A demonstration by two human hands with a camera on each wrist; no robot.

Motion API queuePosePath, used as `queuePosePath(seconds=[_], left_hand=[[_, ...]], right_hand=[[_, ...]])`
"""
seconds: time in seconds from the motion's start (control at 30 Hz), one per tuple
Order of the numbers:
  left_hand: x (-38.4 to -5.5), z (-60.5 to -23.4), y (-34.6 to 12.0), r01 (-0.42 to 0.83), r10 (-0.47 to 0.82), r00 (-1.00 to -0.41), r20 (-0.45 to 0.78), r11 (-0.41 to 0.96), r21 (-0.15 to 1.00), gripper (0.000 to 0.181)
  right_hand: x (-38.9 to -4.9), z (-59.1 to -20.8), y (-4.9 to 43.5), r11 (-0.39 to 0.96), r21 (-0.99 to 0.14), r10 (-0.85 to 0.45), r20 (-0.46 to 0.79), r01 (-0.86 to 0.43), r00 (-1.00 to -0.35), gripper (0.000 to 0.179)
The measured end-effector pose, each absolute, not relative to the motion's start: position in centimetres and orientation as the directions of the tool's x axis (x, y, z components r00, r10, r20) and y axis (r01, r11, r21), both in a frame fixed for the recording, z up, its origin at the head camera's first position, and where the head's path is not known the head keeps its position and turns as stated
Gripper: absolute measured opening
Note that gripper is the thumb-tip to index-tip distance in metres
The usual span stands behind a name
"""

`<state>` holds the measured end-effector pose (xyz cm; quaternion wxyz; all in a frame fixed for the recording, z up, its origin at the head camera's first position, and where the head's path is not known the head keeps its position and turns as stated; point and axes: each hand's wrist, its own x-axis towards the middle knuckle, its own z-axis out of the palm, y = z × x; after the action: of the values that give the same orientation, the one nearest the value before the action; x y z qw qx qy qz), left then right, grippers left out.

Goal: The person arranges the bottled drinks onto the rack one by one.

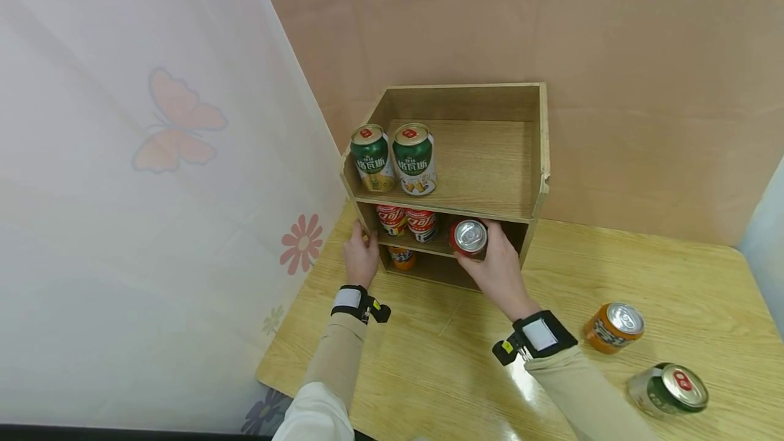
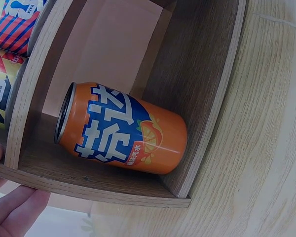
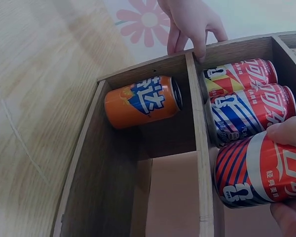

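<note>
My right hand (image 1: 499,271) grips a red cola can (image 1: 470,237) between thumb and fingers at the middle level of a wooden shelf (image 1: 453,213). In the right wrist view, that can (image 3: 256,170) is beside two more red cola cans (image 3: 254,111) standing in the same compartment. My left hand (image 1: 361,257) pinches the shelf's left side panel, thumb on the front edge and fingers around the outside. An orange soda can (image 2: 126,128) stands in the bottom compartment, close to the left hand.
Two green-and-white cans (image 1: 415,158) stand at the left of the top compartment. Another orange can (image 1: 614,327) and a green-and-white can (image 1: 667,388) are on the wooden table (image 1: 429,366) at right. A butterfly-and-flower sheet (image 1: 184,243) hangs at left.
</note>
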<state>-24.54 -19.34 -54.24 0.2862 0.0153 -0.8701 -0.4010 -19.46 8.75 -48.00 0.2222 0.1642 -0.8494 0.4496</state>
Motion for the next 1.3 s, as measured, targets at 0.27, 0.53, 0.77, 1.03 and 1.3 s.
queuePosePath(seconds=[0.27, 0.53, 0.77, 1.03, 1.3], left_hand=[[-24.6, -54.4, -19.4, 0.204, -0.253, -0.838, 0.483, 0.676, 0.708, 0.025], [-24.6, -54.3, -19.4, 0.186, -0.261, -0.842, 0.472, 0.681, 0.708, 0.025], [-24.5, -54.2, -19.4, 0.195, -0.255, -0.841, 0.477, 0.679, 0.708, 0.026], [-24.6, -54.4, -19.4, 0.227, -0.241, -0.826, 0.509, 0.684, 0.693, 0.027], [-24.5, -54.2, -19.3, 0.218, -0.250, -0.827, 0.503, 0.684, 0.697, 0.027]], right_hand=[[-20.7, -46.9, 8.5, 0.574, -0.712, -0.107, 0.425, -0.405, -0.899, 0.077], [-22.0, -46.4, 8.4, 0.595, -0.729, -0.097, 0.353, -0.338, -0.931, 0.071], [-22.5, -46.3, 8.2, 0.572, -0.757, -0.083, 0.331, -0.317, -0.940, 0.077], [-23.1, -46.4, 8.2, 0.557, -0.776, -0.060, 0.318, -0.297, -0.946, 0.082], [-23.4, -46.7, 7.6, 0.531, -0.783, -0.076, 0.336, -0.324, -0.939, 0.079]])
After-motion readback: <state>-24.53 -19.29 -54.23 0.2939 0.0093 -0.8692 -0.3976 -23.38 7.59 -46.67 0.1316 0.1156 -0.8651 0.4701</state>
